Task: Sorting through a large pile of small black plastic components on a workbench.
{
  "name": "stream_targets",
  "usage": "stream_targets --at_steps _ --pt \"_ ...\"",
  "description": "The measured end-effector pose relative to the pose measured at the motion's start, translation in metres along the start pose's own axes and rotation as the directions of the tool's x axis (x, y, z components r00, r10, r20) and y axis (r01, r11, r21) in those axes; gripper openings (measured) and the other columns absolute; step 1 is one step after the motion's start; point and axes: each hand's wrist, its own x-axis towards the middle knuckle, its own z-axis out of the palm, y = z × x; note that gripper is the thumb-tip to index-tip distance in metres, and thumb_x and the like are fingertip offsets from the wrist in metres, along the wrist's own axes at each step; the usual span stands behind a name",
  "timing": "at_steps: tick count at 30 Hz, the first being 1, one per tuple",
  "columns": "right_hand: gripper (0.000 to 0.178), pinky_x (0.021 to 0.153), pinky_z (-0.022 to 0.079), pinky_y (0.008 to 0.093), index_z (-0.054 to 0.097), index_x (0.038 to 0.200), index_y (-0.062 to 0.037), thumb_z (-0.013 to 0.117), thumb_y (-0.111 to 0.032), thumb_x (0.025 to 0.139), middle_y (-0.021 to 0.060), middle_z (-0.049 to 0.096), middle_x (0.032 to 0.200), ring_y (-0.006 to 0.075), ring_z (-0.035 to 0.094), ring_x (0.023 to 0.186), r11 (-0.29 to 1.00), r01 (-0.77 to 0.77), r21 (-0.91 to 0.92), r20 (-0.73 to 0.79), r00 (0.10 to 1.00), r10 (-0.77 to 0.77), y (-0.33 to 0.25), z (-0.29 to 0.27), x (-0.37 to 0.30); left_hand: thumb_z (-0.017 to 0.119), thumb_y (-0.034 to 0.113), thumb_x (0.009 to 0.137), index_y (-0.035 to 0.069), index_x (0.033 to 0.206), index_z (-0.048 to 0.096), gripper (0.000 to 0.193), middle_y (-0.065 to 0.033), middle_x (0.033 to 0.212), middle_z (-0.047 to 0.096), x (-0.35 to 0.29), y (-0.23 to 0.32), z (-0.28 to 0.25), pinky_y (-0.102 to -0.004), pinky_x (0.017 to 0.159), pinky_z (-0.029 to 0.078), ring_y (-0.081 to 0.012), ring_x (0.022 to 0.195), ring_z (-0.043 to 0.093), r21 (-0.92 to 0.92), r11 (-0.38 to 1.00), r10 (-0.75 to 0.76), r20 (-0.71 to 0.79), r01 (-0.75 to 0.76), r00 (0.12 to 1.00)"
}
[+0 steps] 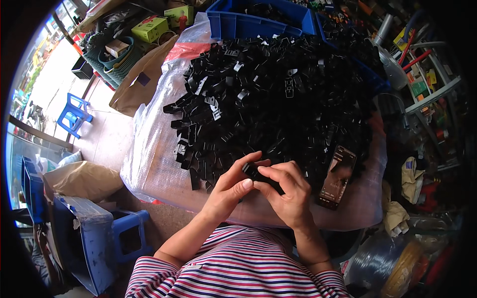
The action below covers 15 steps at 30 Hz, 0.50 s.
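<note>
My left hand point(229, 188) and my right hand point(289, 191) meet in front of my chest and together pinch one small black plastic clip point(254, 172) between the fingertips. Just beyond them lies a big heap of the same black plastic clips point(278, 99), spread over a large clear plastic-wrapped sack point(154, 154). A dark phone point(338, 177) rests on the sack to the right of my right hand, close to the heap's edge.
A blue crate point(238, 22) with more black parts stands behind the heap. Blue plastic stools point(126, 233) and a stuffed sack point(82, 180) sit at lower left. Cluttered shelves point(422, 74) and rolls of tubing point(392, 263) fill the right side. Green boxes point(149, 29) lie at upper left.
</note>
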Motion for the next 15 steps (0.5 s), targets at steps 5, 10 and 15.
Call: stream_targets --at_steps 5,10,15 --pt "0.034 0.073 0.048 0.0281 0.061 0.096 -0.0050 0.079 -0.008 0.068 0.0058 0.059 0.098 0.0179 0.057 0.088 0.999 -0.034 0.017 0.069 0.997 0.032 0.002 0.005 -0.002 0.060 0.025 0.090 0.001 0.128 0.045 0.047 -0.0124 0.126 0.053 -0.008 -0.003 0.000 -0.0291 0.095 0.040 -0.0168 0.110 0.051 0.177 0.984 0.051 -0.103 -0.032 0.993" --pt "0.042 0.071 0.046 0.0252 0.055 0.095 -0.0063 0.083 -0.018 0.066 0.0017 0.054 0.093 0.0096 0.051 0.082 0.890 -0.325 0.321 0.240 0.937 0.256 0.013 0.009 0.002 0.059 0.024 0.091 -0.001 0.125 0.048 0.044 -0.0122 0.115 0.057 -0.011 -0.002 0.000 -0.0289 0.094 0.042 -0.0178 0.107 0.054 0.251 0.966 0.087 -0.110 -0.056 0.990" --pt "0.048 0.084 0.043 0.0348 0.057 0.107 -0.0084 0.078 -0.030 0.070 0.0078 0.055 0.107 0.0233 0.051 0.097 0.996 0.070 0.064 0.183 0.980 -0.081 0.016 -0.003 0.047 0.053 0.013 0.085 -0.002 0.103 0.052 0.023 -0.0159 0.105 0.060 -0.006 0.024 0.001 -0.0359 0.090 0.046 -0.0219 0.096 0.058 0.076 0.961 0.277 -0.243 -0.266 0.930"
